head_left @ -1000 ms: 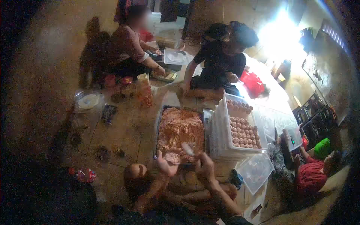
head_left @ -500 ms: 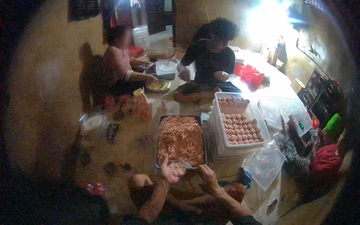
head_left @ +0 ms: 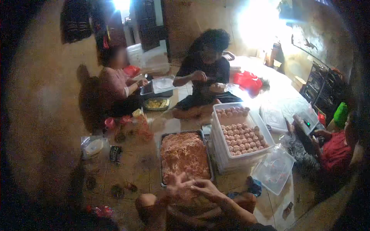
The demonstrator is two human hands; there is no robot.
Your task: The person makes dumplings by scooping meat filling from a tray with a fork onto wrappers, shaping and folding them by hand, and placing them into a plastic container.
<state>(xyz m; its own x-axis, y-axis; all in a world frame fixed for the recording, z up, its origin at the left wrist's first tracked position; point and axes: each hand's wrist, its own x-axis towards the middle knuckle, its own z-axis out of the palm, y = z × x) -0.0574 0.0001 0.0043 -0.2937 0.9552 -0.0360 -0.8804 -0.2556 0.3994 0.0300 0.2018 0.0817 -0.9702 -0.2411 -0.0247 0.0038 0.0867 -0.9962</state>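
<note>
In front of me a tray (head_left: 211,173) is heaped with ground meat mixture (head_left: 183,154). My left hand (head_left: 178,190) is over its near edge, fingers raised and smeared by motion; whether any meat lies in the palm is unclear. Close against it, my right hand (head_left: 207,189) has its fingers pinched together on a fork, which is mostly lost in blur. Right of the tray stands a white plastic container (head_left: 216,131) on a stack, with rows of round meatballs (head_left: 243,138) inside.
A person in black (head_left: 202,61) sits opposite, and one in pink (head_left: 115,81) at the left near a bowl of yellowish food (head_left: 157,103). Someone in red (head_left: 334,150) is at the right. A clear lid (head_left: 273,171) lies on the floor beside the container.
My hands have come together and dropped lower in view; the left palm with its clump of meat has turned and blurred. The person in pink has moved a hand from the bowl to a container.
</note>
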